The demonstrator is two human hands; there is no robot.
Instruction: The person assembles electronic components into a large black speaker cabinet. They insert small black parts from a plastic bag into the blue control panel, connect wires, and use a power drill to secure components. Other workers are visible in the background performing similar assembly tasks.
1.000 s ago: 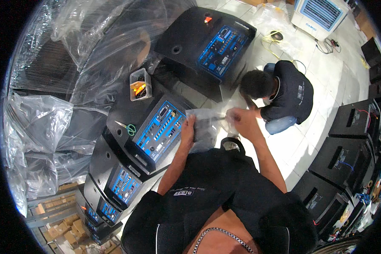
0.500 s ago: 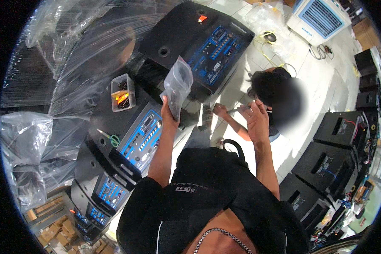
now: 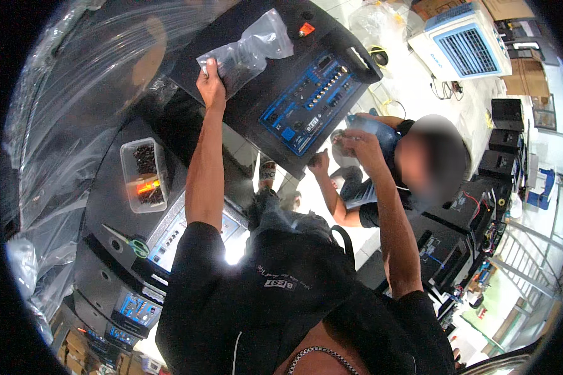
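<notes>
My left hand (image 3: pixel 211 87) is closed on the near end of a clear plastic zip bag (image 3: pixel 256 47), which lies over the top of a large black speaker cabinet (image 3: pixel 331 37). Blue control panel (image 3: pixel 306 103) with rows of knobs faces up on that cabinet. My right hand (image 3: pixel 361 149) hovers off the panel's right end, fingers pinched together; whatever they hold is too dark and small to name. Beneath it is a crouching co-worker's hand (image 3: pixel 319 162), close to the cabinet's lower edge.
A co-worker (image 3: pixel 369 215) crouches at the right. On the left speaker stand a clear tub of screws (image 3: pixel 145 209) and green-handled scissors (image 3: pixel 137 247). An orange piece (image 3: pixel 306 29) lies on the cabinet. Plastic wrap (image 3: pixel 75 125) covers the far left; an air cooler (image 3: pixel 466 47) stands at back right.
My left hand has carried the plastic bag forward and left, from beside the cabinet to over its top. My right hand has moved slightly forward and left. The view has shifted.
</notes>
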